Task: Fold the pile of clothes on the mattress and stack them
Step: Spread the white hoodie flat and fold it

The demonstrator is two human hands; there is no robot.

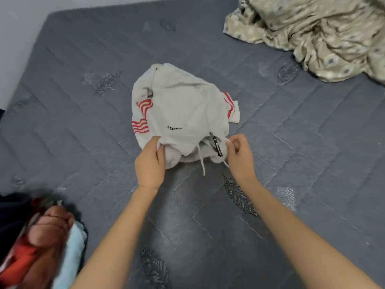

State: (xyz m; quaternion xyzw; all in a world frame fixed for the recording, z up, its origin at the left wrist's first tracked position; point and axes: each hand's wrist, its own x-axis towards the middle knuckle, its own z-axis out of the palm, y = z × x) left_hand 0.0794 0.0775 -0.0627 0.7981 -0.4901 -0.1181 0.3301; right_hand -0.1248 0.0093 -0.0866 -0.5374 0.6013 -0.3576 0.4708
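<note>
Left grip [149, 163] and right grip [239, 157] bare, forearms [116, 236] bare, thin bracelet [149, 187] on left wrist

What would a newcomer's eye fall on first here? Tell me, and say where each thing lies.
The crumpled white cloth garment with red wavy stripes lies at the middle of the grey quilted mattress, the left hand gripping its near edge and the right hand pinching it beside a black tag. A rumpled beige patterned sheet fills the far right corner, and a blurred pile of red, dark and pale blue clothes sits at the near left.
</note>
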